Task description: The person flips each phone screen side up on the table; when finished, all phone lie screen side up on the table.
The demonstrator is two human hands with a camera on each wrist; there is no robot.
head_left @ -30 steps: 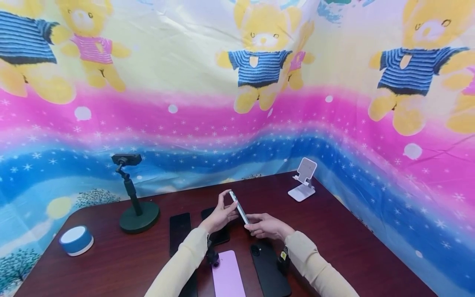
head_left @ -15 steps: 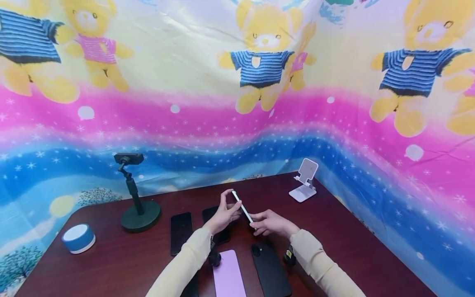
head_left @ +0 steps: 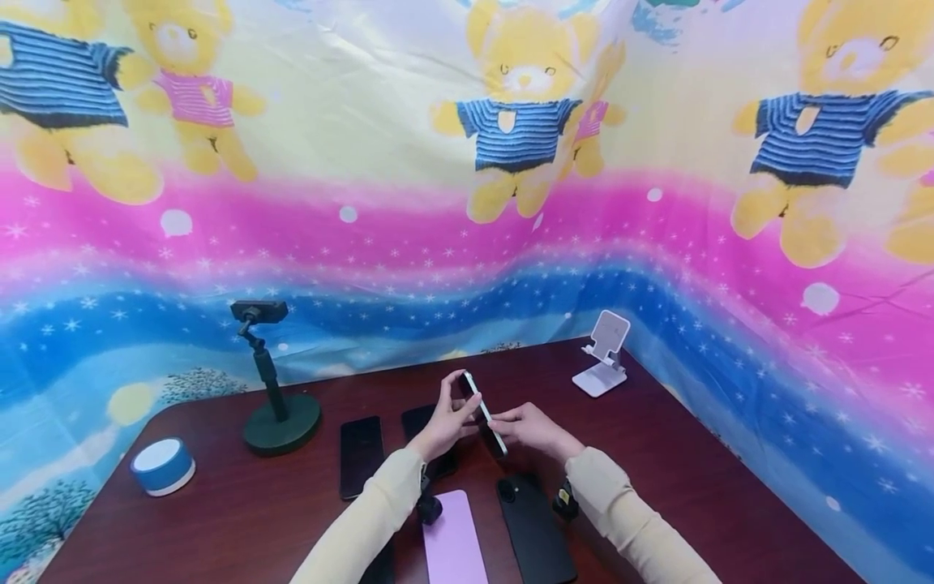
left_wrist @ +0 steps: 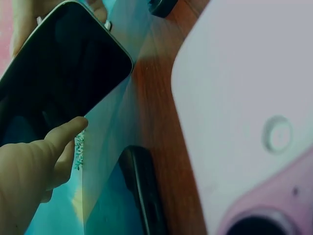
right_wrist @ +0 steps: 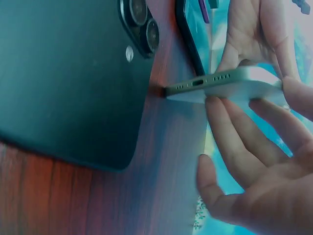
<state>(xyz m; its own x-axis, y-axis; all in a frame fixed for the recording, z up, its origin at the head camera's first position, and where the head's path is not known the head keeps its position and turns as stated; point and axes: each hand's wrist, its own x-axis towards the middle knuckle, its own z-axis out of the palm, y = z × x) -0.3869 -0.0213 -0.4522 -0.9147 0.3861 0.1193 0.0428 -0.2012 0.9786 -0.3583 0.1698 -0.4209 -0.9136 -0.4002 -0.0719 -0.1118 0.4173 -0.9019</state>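
Note:
Both hands hold a smartphone (head_left: 494, 436) with a pale frame, tilted above the table. Its dark screen (left_wrist: 63, 68) shows in the left wrist view, its port end (right_wrist: 210, 83) in the right wrist view. My left hand (head_left: 445, 422) grips the upper part, thumb on the near edge. My right hand (head_left: 533, 430) has its fingers against the pale back and its thumb at one edge. Below the hands lie a pink phone (head_left: 456, 543), its camera end partly covered by the left wrist's camera, and a black phone (head_left: 536, 531).
A dark phone (head_left: 361, 454) lies left of the left forearm; another (head_left: 417, 418) is partly behind the left hand. A dark green phone stand (head_left: 280, 430) and a blue-and-white cylinder (head_left: 162, 470) stand left. A white folding stand (head_left: 601, 377) is at the back right, near the curtain (head_left: 409, 268).
The held phone has turned, so part of its dark face shows beside the edge. My right hand has shifted up along its side, leaving the lower end showing past the fingers.

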